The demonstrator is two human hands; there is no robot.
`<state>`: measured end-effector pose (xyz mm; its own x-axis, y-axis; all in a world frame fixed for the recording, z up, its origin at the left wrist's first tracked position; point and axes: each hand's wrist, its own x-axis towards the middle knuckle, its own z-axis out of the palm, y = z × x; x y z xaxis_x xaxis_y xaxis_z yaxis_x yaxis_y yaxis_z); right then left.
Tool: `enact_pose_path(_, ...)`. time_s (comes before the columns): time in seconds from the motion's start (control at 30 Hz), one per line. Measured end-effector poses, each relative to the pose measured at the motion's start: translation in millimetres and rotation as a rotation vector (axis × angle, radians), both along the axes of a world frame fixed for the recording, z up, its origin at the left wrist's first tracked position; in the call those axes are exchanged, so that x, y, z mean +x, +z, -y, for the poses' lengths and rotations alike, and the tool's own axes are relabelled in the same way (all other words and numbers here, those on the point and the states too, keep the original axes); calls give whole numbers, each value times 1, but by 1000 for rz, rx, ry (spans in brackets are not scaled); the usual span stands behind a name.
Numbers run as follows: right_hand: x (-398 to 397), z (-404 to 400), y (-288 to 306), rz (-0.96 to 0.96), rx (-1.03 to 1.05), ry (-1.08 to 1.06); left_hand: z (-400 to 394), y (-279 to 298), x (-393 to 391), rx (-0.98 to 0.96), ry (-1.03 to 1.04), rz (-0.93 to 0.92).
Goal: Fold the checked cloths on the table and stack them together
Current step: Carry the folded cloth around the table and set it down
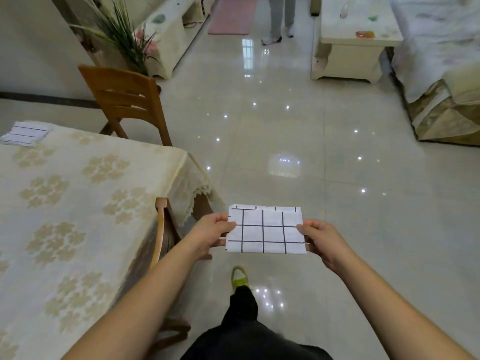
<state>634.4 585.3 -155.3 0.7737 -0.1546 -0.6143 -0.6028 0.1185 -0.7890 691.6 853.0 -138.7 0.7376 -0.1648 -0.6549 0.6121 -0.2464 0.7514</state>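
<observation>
**A:** And there the folded checked cloth point(266, 231) was, held out in the air over the floor point(337, 165), off past the near corner of the worktop point(78, 203). Left hand point(211, 236) pinched its left edge, right hand point(320, 241) pinched its right edge, thumbs on top.

**B:** It looked light and soft to me. Several layers, top edges not quite lined up, so I'd judge it would flop open if one side were let go.

**A:** Agreed, thin fabric, no stiffness, nothing fragile. Best held at both short edges, all layers clamped together, just as it was.

**B:** And the stack point(24, 133)?

**A:** Another folded checked cloth lay at the far left corner of the worktop, well apart from the held one.
</observation>
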Motion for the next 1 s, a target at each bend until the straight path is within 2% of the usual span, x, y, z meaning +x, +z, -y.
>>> enact_pose_path(0.3, 162, -13, 15, 19, -40, 29, -8, 1, 153, -12, 86, 50)
enact_pose_path(0.57, 270, -9, 15, 4, -39, 58, -5, 5, 253, 16, 107, 47)
enact_pose_path(0.73, 351, 8, 7, 10, -34, 102, 12, 3, 319, 71, 148, 41)
enact_pose_path(1.0, 488, 48, 3, 20, -11, 197, 55, 10, 427, 51, 263, 10)
